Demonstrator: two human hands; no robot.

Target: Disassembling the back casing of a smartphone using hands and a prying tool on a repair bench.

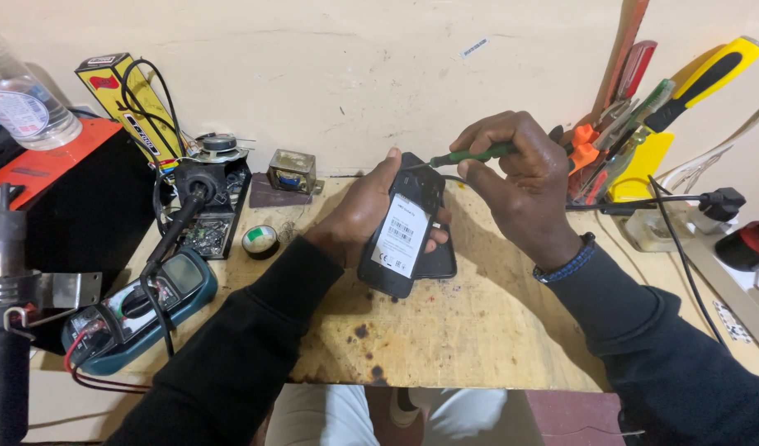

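Left hand is gripping a black phone, back side up with a white sticker, tilted above the desk. Right hand is pinching a green-handled screwdriver, its tip touching the phone's top edge. A multimeter and tape roll are lying to the left, tools leaning against the wall at right

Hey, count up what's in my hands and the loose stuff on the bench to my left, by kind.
Phones, black, in the left hand: 1
Green-handled screwdrivers in the right hand: 1
Multimeters: 1
Tape rolls: 1
Small transformers: 1
Total: 5
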